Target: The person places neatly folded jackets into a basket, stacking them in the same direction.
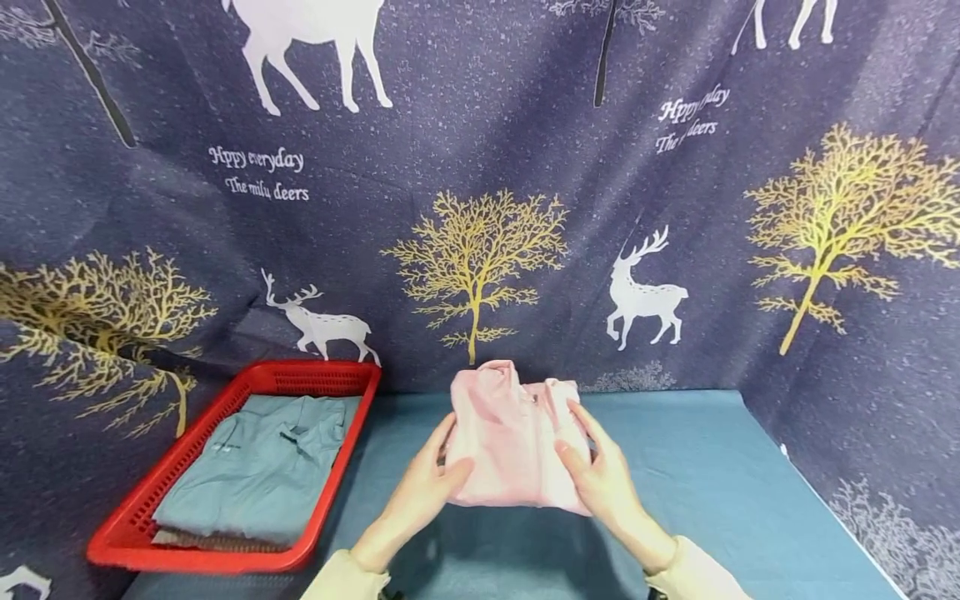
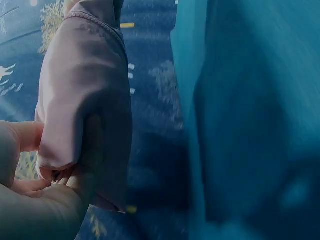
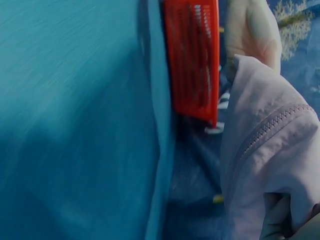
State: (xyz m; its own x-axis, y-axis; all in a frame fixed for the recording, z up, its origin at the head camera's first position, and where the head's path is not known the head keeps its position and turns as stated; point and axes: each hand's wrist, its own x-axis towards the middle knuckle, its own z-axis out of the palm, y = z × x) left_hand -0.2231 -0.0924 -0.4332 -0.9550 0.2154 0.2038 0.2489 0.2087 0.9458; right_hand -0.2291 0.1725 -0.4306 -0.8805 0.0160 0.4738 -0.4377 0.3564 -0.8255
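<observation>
A folded pink jacket (image 1: 498, 450) with a collar and a zipper is held up over the blue-covered table, gripped from both sides. My left hand (image 1: 431, 479) holds its left edge, thumb on the front and fingers behind. At the opposite edge my right hand (image 1: 603, 479) grips it the same way. In the left wrist view, the fingers tuck under a fold of the pink cloth (image 2: 85, 85). The right wrist view shows a zipper line across the jacket (image 3: 265, 130), with the right fingers mostly hidden in its folds at the bottom.
At the left stands a red plastic basket (image 1: 327, 500) with a folded grey-green garment (image 1: 255, 467) on top of a brown one (image 1: 217, 542). A blue cloth (image 1: 690, 483) covers the table. Behind it hangs a dark curtain (image 1: 555, 250) printed with deer and trees.
</observation>
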